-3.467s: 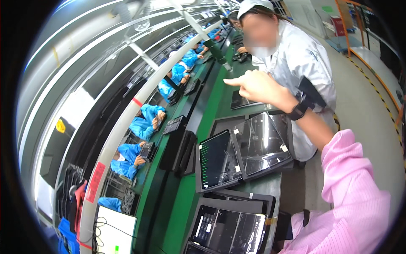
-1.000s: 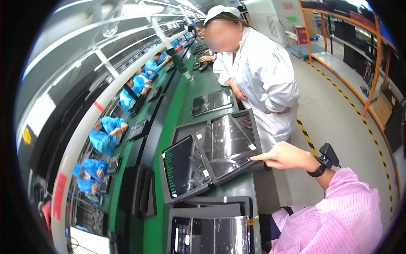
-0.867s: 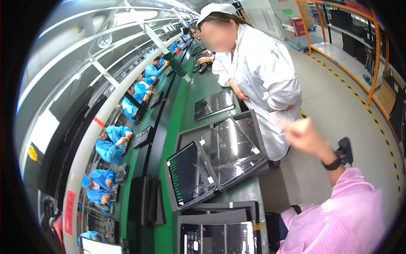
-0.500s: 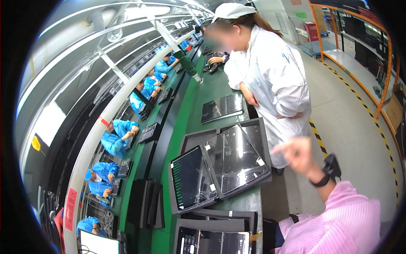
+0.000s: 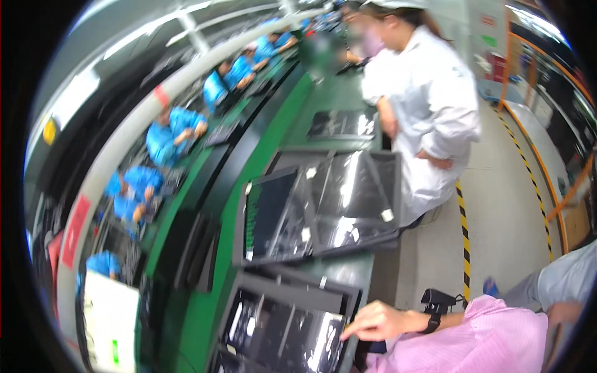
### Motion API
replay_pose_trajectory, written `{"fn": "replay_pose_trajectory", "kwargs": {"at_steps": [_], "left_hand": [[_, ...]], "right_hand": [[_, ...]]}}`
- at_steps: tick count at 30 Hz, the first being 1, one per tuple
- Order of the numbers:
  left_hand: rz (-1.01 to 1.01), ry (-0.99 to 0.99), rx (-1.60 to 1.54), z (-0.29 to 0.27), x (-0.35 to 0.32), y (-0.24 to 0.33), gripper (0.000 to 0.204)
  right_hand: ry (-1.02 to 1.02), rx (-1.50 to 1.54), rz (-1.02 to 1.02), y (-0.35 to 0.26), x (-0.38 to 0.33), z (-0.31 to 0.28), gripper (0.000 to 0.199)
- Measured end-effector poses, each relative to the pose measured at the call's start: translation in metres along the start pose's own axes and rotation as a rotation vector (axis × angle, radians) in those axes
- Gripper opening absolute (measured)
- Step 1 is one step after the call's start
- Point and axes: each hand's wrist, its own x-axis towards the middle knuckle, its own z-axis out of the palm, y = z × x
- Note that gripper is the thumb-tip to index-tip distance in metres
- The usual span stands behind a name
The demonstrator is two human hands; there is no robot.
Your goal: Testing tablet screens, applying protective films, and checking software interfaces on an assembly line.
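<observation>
My right hand [image 5: 377, 321], in a pink striped sleeve with a black band and small device at the wrist, is at the lower right. Its index finger points left, the other fingers curl loosely, and nothing is held. The fingertip is at the right edge of a glossy dark panel [image 5: 292, 332] in a near foam tray [image 5: 333, 298]; whether it touches, I cannot tell. Beyond lies a larger foam tray [image 5: 239, 239] with a dark screen panel [image 5: 266, 214] and a film-covered panel [image 5: 354, 199] bearing white tabs. My left hand is out of view.
A person in white [image 5: 429, 105] stands at the far right of the green bench [image 5: 249, 180], beside another dark panel [image 5: 342, 124]. Black foam slabs [image 5: 196, 248] stand on the left. Several workers in blue [image 5: 168, 137] sit across the line. Another person's arm [image 5: 569, 280] is at right.
My right hand has dropped down and left, from the air beside the larger tray to the near tray's panel. The whole view has shifted and blurred. Another person's arm now shows at right.
</observation>
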Motion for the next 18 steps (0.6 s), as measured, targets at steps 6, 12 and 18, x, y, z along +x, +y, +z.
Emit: {"fn": "replay_pose_trajectory", "kwargs": {"at_steps": [6,12,18], "left_hand": [[-0.217,0.119,-0.018,-0.025,-0.016,0.032,0.061],[0.054,0.19,0.145,-0.045,-0.027,0.055,0.043],[0.144,0.027,0.238,-0.044,-0.035,0.061,0.036]], "right_hand": [[-0.008,-0.087,-0.032,-0.008,0.041,-0.005,0.023],[-0.236,-0.279,-0.099,-0.025,0.087,0.021,0.02],[-0.567,-0.313,-0.124,-0.019,0.121,0.045,0.014]]}}
